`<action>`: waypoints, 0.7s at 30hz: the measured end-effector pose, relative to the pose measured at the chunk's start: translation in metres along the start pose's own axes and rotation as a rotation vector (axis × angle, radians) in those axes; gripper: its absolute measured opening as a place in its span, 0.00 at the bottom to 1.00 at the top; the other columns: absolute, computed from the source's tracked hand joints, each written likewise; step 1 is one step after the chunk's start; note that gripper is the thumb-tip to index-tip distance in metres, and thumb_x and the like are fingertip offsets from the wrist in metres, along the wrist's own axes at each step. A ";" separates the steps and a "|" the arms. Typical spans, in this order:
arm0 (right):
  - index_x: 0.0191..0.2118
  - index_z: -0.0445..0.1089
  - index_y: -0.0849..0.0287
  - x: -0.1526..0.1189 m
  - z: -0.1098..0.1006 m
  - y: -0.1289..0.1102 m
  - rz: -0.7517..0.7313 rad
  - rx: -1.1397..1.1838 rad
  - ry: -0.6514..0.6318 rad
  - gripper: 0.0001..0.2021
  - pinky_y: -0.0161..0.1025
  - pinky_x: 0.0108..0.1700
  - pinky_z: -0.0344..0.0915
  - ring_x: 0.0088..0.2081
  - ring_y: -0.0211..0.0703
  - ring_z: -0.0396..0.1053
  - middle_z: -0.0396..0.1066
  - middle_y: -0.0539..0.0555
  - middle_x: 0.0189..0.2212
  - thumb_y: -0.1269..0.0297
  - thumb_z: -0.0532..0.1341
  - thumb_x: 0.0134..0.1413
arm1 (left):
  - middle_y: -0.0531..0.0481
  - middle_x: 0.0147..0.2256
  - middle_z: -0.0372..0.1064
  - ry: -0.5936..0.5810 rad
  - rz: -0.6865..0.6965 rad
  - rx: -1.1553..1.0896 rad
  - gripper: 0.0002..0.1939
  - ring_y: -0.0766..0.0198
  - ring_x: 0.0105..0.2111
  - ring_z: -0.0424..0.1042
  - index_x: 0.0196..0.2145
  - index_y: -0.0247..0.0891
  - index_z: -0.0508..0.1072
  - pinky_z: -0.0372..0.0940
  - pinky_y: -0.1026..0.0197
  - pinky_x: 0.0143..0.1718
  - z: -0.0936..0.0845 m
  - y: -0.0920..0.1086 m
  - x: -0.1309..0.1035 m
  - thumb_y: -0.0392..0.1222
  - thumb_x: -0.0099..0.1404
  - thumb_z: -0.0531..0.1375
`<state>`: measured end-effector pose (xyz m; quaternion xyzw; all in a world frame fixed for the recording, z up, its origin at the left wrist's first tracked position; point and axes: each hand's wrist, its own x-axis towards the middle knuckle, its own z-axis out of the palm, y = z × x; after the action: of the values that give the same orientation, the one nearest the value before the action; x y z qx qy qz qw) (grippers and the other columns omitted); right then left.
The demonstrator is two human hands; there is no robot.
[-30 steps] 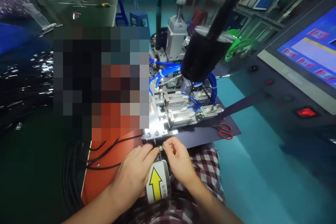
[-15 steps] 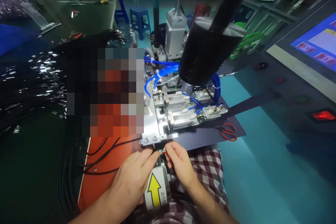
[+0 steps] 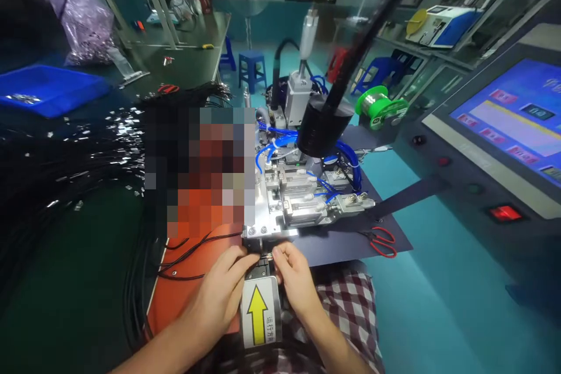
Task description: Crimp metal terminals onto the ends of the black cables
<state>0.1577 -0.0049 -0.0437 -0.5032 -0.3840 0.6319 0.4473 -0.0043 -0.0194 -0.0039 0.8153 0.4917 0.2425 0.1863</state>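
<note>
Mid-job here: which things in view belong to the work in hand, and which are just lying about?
Seemingly in use:
small piece between left hand and right hand
machine just ahead
arrow-marked plate

Apparently lying about:
red-handled scissors
blue tray
plastic bag
blue stool
</note>
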 end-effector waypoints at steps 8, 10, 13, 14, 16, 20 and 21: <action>0.26 0.59 0.58 0.001 -0.004 0.003 -0.026 -0.033 0.003 0.18 0.33 0.23 0.51 0.18 0.34 0.52 0.55 0.43 0.17 0.48 0.56 0.55 | 0.44 0.50 0.64 0.034 -0.145 0.424 0.23 0.55 0.49 0.65 0.58 0.43 0.58 0.68 0.52 0.45 -0.003 -0.011 -0.056 0.36 0.65 0.48; 0.26 0.59 0.58 0.002 -0.004 0.004 -0.031 -0.038 0.000 0.17 0.33 0.23 0.51 0.18 0.34 0.53 0.55 0.43 0.17 0.49 0.56 0.55 | 0.44 0.52 0.64 0.012 -0.162 0.529 0.25 0.53 0.50 0.65 0.60 0.43 0.55 0.69 0.52 0.43 -0.007 -0.006 -0.057 0.39 0.65 0.49; 0.26 0.59 0.58 0.001 -0.005 0.004 -0.033 -0.038 -0.005 0.17 0.33 0.23 0.52 0.18 0.34 0.53 0.55 0.43 0.17 0.49 0.56 0.56 | 0.43 0.55 0.62 -0.013 -0.154 0.622 0.26 0.51 0.51 0.65 0.60 0.42 0.55 0.70 0.52 0.42 -0.012 0.001 -0.052 0.42 0.65 0.50; 0.26 0.59 0.58 0.001 -0.005 0.004 -0.032 -0.037 -0.006 0.17 0.33 0.23 0.52 0.18 0.34 0.53 0.55 0.43 0.17 0.49 0.56 0.55 | 0.43 0.55 0.61 -0.016 -0.150 0.640 0.26 0.51 0.51 0.65 0.60 0.41 0.56 0.69 0.52 0.42 -0.013 0.002 -0.050 0.42 0.65 0.50; 0.26 0.59 0.58 0.001 -0.005 0.004 -0.031 -0.035 -0.007 0.18 0.33 0.23 0.52 0.18 0.34 0.53 0.55 0.43 0.17 0.48 0.56 0.55 | 0.42 0.56 0.61 -0.021 -0.153 0.656 0.25 0.50 0.52 0.64 0.59 0.40 0.58 0.69 0.51 0.44 -0.012 0.002 -0.047 0.43 0.65 0.50; 0.26 0.60 0.59 0.002 -0.005 0.006 -0.031 -0.033 -0.003 0.19 0.33 0.23 0.52 0.18 0.34 0.53 0.55 0.43 0.17 0.47 0.57 0.54 | 0.44 0.56 0.61 -0.023 -0.188 0.662 0.25 0.51 0.53 0.62 0.59 0.40 0.59 0.68 0.52 0.44 -0.008 -0.002 -0.048 0.46 0.66 0.49; 0.26 0.60 0.59 0.002 -0.005 0.006 -0.028 -0.033 -0.002 0.19 0.33 0.23 0.52 0.18 0.34 0.53 0.55 0.43 0.17 0.46 0.57 0.53 | 0.45 0.56 0.61 -0.023 -0.197 0.669 0.25 0.52 0.54 0.62 0.59 0.41 0.59 0.69 0.54 0.44 -0.007 -0.004 -0.048 0.46 0.66 0.48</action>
<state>0.1613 -0.0047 -0.0511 -0.5043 -0.4019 0.6197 0.4473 -0.0305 -0.0605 -0.0100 0.7823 0.6184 0.0395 -0.0634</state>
